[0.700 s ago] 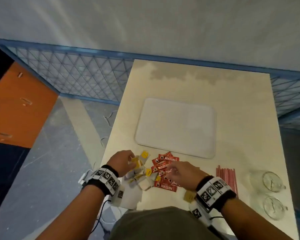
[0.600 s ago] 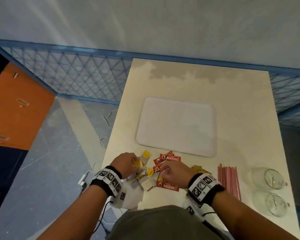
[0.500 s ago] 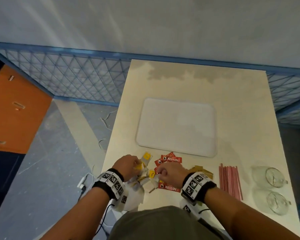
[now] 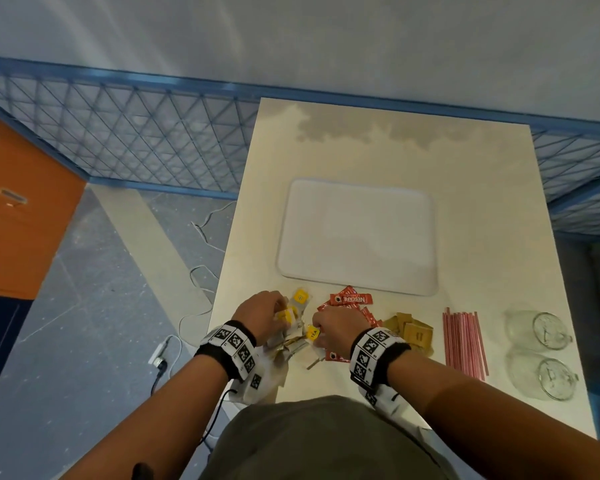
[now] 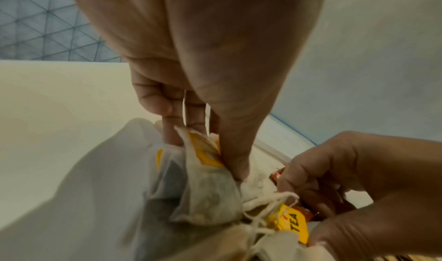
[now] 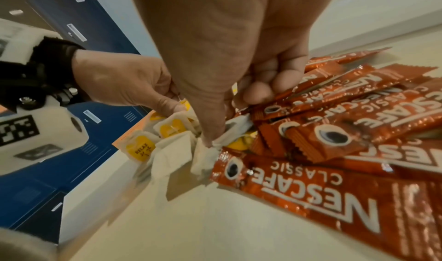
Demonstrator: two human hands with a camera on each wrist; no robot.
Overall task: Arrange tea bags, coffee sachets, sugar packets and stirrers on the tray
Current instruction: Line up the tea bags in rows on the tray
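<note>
While the tray (image 4: 357, 237) sits bare in the middle of the table (image 4: 482, 188), I work the near edge, starting at the left: my left hand (image 4: 260, 315) has thumb and fingers curled into the pile of tea bags (image 4: 291, 327), pinching one limp bag by its top corner. Just to its right, my right hand (image 4: 338, 329) is curled too, thumb and forefinger nipping a scrap of white bag paper where the tea heap meets the coffee sachets (image 4: 352, 301) (my other fingers rest on the red packs). Beyond my wrist lie the brown sugar packets (image 4: 413, 332), then the pink stirrers (image 4: 463, 337), then two glass jars (image 4: 541, 351) on their sides. Nothing is on the tray yet. My worry is the strings: in the left wrist view they look knotted around a yellow tag, so lifting one bag may drag several along, tear the thin paper, or sweep bags off the table's left edge, which is close
</note>
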